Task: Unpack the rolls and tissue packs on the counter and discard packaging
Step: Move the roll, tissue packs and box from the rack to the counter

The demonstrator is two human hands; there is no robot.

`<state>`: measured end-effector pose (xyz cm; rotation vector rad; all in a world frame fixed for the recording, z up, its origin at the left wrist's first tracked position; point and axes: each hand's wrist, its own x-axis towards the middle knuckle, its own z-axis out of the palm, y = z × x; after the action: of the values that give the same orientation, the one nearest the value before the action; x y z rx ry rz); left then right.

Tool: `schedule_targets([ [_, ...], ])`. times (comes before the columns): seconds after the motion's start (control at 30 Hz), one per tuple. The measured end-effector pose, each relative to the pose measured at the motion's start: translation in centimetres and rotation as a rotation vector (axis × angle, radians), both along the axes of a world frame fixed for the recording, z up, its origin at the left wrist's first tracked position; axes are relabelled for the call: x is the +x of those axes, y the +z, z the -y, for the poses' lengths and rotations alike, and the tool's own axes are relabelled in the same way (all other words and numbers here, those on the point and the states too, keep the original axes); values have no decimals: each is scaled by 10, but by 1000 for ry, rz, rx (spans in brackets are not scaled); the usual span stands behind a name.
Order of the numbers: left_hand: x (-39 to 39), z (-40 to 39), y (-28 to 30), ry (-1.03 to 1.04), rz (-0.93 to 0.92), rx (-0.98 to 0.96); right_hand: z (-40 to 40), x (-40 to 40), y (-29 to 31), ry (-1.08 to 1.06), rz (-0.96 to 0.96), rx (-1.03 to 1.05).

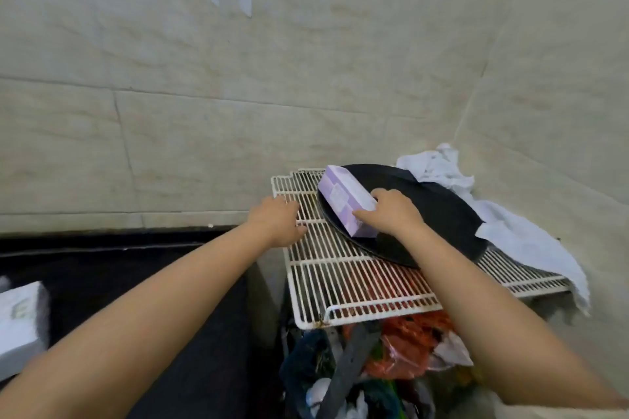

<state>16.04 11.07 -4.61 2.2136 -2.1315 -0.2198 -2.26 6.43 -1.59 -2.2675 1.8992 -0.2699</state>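
Observation:
A purple and white tissue pack (343,201) lies tilted on a black round tray (439,211), which rests on a white wire rack (340,279). My right hand (391,213) grips the near end of the pack, thumb on its side. My left hand (277,223) rests flat on the rack's left edge, holding nothing, fingers partly hidden. At the left edge, another white pack (20,320) sits on the dark counter (136,269).
The rack lies over a bin full of plastic bags and rubbish (384,367). Crumpled white cloth or plastic (503,224) hangs over the rack's far right corner. Tiled walls close in behind and to the right.

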Motion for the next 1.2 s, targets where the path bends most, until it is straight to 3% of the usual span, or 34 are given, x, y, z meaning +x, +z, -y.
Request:
schedule_targets([
  [0.2,22,-12,-20,216,4,36,50,11,-18,113,-21,97],
  [0.3,28,-29,-24,387,-4,37,62,18,-10,163,71,86],
  [0.43,30,-66,-32,605,-19,34,48,49,6,422,223,42],
  [0.63,40,-165,-38,905,-1,104,-45,131,10,793,238,50],
  [0.83,58,-290,-50,1186,12,123,-163,188,-36,1038,218,181],
  [1.03,83,-400,-82,1344,-38,163,-258,228,-125,1111,151,241],
  [1.2,116,-470,-122,1375,-73,222,-308,255,-193,1026,33,274],
])
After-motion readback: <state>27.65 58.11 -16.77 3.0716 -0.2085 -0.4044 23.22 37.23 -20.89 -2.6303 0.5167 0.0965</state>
